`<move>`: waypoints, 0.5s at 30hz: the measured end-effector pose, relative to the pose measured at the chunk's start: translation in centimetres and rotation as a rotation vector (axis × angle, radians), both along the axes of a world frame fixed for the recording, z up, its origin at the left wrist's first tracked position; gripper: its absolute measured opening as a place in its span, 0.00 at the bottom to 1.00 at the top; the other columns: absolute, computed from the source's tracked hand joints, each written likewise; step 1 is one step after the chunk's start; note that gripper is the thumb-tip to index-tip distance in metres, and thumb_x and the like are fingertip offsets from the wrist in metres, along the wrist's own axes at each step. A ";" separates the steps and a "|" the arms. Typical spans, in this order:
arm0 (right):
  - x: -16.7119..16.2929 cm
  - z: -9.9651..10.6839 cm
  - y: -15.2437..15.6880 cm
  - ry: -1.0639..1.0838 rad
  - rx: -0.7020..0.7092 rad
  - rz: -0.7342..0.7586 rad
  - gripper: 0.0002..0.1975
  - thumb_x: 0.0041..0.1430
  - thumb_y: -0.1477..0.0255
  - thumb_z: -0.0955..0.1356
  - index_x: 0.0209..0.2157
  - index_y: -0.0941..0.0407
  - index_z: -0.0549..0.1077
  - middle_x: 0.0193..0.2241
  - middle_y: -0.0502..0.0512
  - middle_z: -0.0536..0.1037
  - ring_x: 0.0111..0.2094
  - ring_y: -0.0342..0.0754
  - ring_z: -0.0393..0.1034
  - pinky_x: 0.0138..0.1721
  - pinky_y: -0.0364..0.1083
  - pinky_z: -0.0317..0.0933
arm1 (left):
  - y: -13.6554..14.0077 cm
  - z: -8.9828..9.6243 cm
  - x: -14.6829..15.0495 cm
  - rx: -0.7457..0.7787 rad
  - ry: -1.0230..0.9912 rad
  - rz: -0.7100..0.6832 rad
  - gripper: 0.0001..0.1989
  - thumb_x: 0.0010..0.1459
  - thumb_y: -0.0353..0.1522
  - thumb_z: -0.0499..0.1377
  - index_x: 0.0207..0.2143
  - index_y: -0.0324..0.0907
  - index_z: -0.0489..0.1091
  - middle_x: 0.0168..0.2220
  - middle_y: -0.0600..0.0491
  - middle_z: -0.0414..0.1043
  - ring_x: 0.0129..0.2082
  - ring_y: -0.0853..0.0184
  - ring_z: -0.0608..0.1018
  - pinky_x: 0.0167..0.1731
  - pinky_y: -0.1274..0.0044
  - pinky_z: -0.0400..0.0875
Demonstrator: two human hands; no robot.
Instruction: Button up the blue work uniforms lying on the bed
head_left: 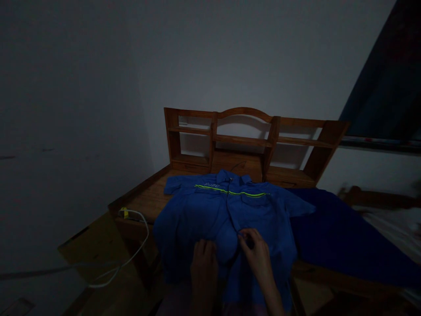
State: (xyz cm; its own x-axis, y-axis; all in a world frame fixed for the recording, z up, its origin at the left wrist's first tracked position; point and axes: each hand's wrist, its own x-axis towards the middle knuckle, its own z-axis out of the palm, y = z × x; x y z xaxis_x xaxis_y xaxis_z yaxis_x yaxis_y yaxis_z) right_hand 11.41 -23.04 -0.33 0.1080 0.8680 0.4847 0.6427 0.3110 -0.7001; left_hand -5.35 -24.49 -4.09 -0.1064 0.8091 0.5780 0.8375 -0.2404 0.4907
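A blue short-sleeved work shirt [197,215] lies front side up on a wooden table, its collar toward the back and its lower part hanging over the near edge. Yellow-green piping crosses the chest, with pale lettering above it on the left side. My right hand [258,254] pinches the edge of the front opening between thumb and fingertips, below the chest. To its left, my left hand [204,261] is closed on the cloth of the other front panel, its fingertips curled under and partly hidden. Between my hands the fabric bulges in loose folds.
A wooden shelf unit [243,140] rises behind the table [153,193] against a pale wall. Dark blue cloth [345,241] spreads at the right. A white cable [144,228] with a yellow tag [124,213] hangs off the left corner. The room is dim.
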 end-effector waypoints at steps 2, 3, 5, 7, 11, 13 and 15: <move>0.0 -0.1 0.0 -0.018 0.000 -0.006 0.06 0.57 0.70 0.63 0.34 0.56 0.70 0.32 0.54 0.72 0.34 0.47 0.67 0.37 0.45 0.60 | -0.1 0.6 -0.8 0.002 0.010 -0.010 0.12 0.55 0.22 0.47 0.30 0.45 0.65 0.32 0.52 0.66 0.35 0.64 0.70 0.36 0.73 0.66; -0.1 -0.1 0.1 -0.021 -0.006 -0.007 0.06 0.57 0.70 0.63 0.33 0.56 0.70 0.32 0.54 0.72 0.34 0.47 0.67 0.37 0.45 0.60 | -0.2 0.9 -0.9 -0.014 0.010 -0.056 0.13 0.54 0.21 0.47 0.33 0.45 0.66 0.34 0.52 0.67 0.35 0.64 0.71 0.35 0.74 0.66; -0.1 -0.2 0.1 -0.018 -0.025 -0.011 0.05 0.58 0.70 0.63 0.33 0.56 0.69 0.31 0.53 0.71 0.34 0.47 0.67 0.38 0.45 0.59 | -0.4 1.2 -0.6 -0.056 0.001 -0.193 0.16 0.53 0.22 0.49 0.40 0.46 0.66 0.37 0.52 0.67 0.35 0.65 0.72 0.35 0.74 0.67; -0.1 -0.1 0.2 -0.004 -0.035 -0.013 0.06 0.58 0.70 0.63 0.33 0.56 0.69 0.31 0.53 0.71 0.35 0.47 0.67 0.39 0.46 0.59 | -0.2 1.3 0.1 -0.063 -0.031 -0.262 0.16 0.54 0.25 0.51 0.45 0.45 0.64 0.40 0.51 0.68 0.38 0.64 0.72 0.40 0.71 0.67; 0.1 0.0 0.2 0.030 -0.038 0.030 0.07 0.59 0.69 0.63 0.33 0.55 0.70 0.32 0.53 0.72 0.35 0.47 0.67 0.39 0.45 0.59 | 1.5 1.6 1.3 0.001 -0.131 -0.285 0.14 0.61 0.28 0.46 0.46 0.44 0.66 0.41 0.49 0.67 0.43 0.64 0.71 0.45 0.69 0.66; 0.2 0.2 0.2 0.050 -0.041 0.052 0.07 0.59 0.68 0.63 0.33 0.55 0.71 0.32 0.53 0.72 0.35 0.47 0.67 0.38 0.44 0.59 | 2.6 1.9 1.6 -0.016 -0.182 -0.258 0.14 0.61 0.30 0.46 0.47 0.43 0.66 0.41 0.49 0.66 0.42 0.64 0.72 0.43 0.71 0.68; 0.3 0.2 0.2 0.078 -0.046 0.067 0.08 0.59 0.67 0.64 0.33 0.55 0.72 0.32 0.53 0.72 0.35 0.46 0.68 0.38 0.44 0.60 | 3.3 2.4 1.8 -0.048 -0.215 -0.193 0.13 0.59 0.32 0.50 0.46 0.42 0.66 0.42 0.48 0.65 0.41 0.63 0.72 0.41 0.71 0.69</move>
State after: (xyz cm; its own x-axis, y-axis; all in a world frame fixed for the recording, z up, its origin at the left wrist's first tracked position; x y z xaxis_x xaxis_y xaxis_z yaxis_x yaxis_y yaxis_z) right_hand 11.70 -22.85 -0.14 0.0849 0.8954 0.4370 0.5650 0.3180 -0.7614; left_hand -3.56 -21.16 -1.67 -0.0638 0.8522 0.5192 0.6538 -0.3574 0.6669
